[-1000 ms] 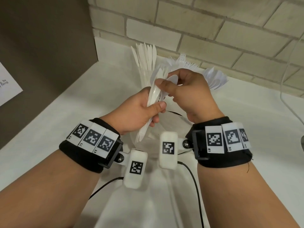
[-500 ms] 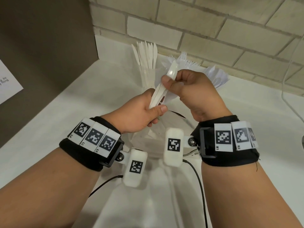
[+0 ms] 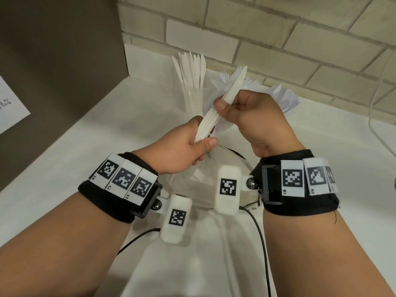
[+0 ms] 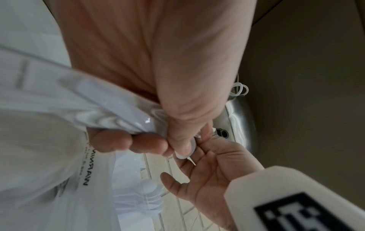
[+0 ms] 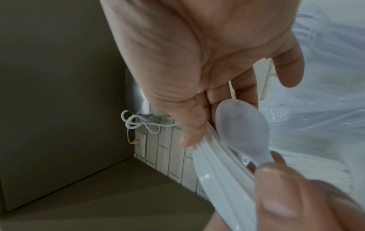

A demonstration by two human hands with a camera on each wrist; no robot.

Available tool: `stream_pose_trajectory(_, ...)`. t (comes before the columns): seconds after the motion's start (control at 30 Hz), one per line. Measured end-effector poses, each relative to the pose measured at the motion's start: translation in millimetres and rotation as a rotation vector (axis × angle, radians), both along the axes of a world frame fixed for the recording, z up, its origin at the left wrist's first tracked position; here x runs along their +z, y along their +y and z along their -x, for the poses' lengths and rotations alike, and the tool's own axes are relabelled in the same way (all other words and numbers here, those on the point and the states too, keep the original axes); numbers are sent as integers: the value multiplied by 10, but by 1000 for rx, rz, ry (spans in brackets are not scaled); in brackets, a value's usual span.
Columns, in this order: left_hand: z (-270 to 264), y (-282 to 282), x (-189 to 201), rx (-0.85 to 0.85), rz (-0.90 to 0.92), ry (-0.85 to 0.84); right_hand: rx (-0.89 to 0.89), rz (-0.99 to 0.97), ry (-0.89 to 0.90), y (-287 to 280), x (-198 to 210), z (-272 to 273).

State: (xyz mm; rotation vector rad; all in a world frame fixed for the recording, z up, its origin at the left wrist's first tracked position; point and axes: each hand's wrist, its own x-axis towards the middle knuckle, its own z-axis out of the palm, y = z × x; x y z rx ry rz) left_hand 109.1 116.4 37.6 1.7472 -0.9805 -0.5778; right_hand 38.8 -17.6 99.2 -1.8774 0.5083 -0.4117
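White counter [image 3: 102, 151] meets brick wall [image 3: 278, 28] (cutlery [image 3: 211, 118], seemingly spoons, held above).

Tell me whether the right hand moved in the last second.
Yes: the right hand, pinching a white utensil, has shifted slightly right, away from the cup of knives.

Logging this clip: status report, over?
Left grip holds cutlery bundle. Right grip pinches one piece of it. Knife cup stands behind, plastic bag beneath.
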Motion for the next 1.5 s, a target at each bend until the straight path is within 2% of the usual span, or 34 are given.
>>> stream_pose_trajectory(0.1, -11, 12, 8, -11, -45, -63, -54, 15, -18, -31, 28, 11)
stream_pose_trajectory(0.23, -29, 10, -18, -10, -124, -176, -103, -64, -88, -72, 136, 58)
stream_pose_trajectory(0.3, -25, 3, -43, -5, -138, -179, -171, -75, -138, -105, 193, 65)
stream_pose_trajectory(0.37, -23, 0, -55, -5, -139, -155, -239, -143, -261, -128, 259, 66)
stream_pose_trajectory(0.47, -18, -4, -56, -2, -133, -120, -243, -360, -528, -130, 335, 93)
stream_pose_trajectory(0.53, -16, 0, -49, 5, -116, -98, -234, -354, -588, -117, 334, 105)
stream_pose_trajectory(0.6, -15, 0, -40, 10, -93, -54, -239, -289, -557, -78, 279, 94)
stream_pose_trajectory(0.77, -21, -26, -38, 45, -40, 38, -151, -153, -199, 75, 23, 41)
stream_pose_trajectory(0.9, -23, -31, -9, 50, -22, 34, -65, -120, -52, 117, -105, 15)
stream_pose_trajectory(1.0, -10, -38, 7, 44, -20, 23, -47, -122, -54, 135, -102, -20)
stream_pose_trajectory(1.17, -4, -24, 26, 31, -50, -18, -151, -210, -117, 55, -36, -70)
stream_pose_trajectory(1.27, -10, -40, 56, 55, -58, -47, -113, -245, -83, 83, -63, -55)
stream_pose_trajectory(1.37, -17, -56, 67, 65, -58, -75, -90, -212, -22, 109, -107, -33)
stream_pose_trajectory(1.5, -21, -58, 66, 63, -75, -94, -154, -222, -76, 47, -65, -24)
